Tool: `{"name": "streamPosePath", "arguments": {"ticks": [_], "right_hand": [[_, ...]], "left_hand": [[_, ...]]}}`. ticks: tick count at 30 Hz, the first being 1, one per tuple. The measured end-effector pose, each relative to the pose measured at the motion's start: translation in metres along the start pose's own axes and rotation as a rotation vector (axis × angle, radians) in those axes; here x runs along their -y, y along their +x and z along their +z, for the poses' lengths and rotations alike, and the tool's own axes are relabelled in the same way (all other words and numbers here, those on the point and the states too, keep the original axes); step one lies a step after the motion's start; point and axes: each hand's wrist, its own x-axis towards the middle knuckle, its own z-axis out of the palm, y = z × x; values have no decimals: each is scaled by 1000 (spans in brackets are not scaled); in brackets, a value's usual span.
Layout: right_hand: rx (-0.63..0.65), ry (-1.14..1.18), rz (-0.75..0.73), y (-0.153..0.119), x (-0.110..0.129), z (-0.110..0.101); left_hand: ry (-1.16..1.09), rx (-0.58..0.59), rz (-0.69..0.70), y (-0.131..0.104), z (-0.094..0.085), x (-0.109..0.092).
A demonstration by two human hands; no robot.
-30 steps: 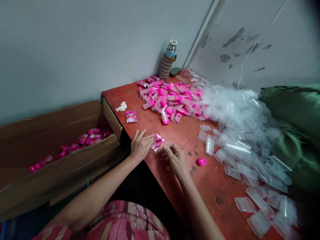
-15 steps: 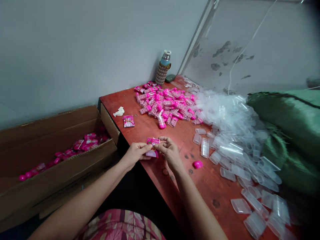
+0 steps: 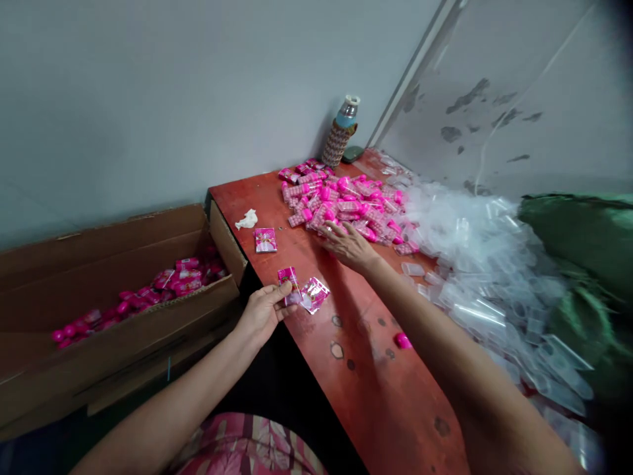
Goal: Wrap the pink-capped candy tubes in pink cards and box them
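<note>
Near the table's front edge my left hand (image 3: 262, 310) pinches a pink printed label (image 3: 288, 280) between thumb and fingers. Beside it, flat on the table, lies another pink printed label (image 3: 315, 295). My right hand (image 3: 350, 247) is stretched out over the near edge of a pile of clear bottles with pink caps (image 3: 346, 204), which hold small pink balls. Its fingers are apart; whether the fingertips touch a bottle is hard to make out. Farther left on the table sits a stack of pink labels (image 3: 266, 240).
An open cardboard box (image 3: 222, 247) with pink-wrapped bottles (image 3: 180, 280) stands left of the red table (image 3: 326, 369). Clear empty containers (image 3: 475, 290) heap up at right, against a green sack (image 3: 578, 231). A loose pink cap (image 3: 403, 340), crumpled white tissue (image 3: 246, 220) and flask (image 3: 340, 132) are around.
My right hand has let go near the left hand and moved forward to the bottle pile. One pink label now lies on the table beside my left hand. The view has shifted slightly.
</note>
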Motion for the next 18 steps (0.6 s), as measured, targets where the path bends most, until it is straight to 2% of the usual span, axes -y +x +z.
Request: {"name": "streamPosePath", "arguments": {"ticks": [3,5,8,10,12,15,18], "right_hand": [[-21,64,49,-7,2,-1],[-58,198,214,-17,18,-8],[-148,650,590,-37,63,-25],[-183,1155,678,-48,100,-37],[-194,1555,763,-55,136,-46],[-315,1830,893,-58,172,-49],[-424,1884,988,-59,187,-44]], "left_hand": [[-214,-94,-8,3,2,-1],[-314,-147,-5,4,4,-3],[-386,-169,-12,5,9,-3],[-402,-162,-20,5,13,-1],[-404,-156,-24,4,16,3],[-390,-128,-30,1,21,9],[-369,-77,-30,-4,27,15]]}}
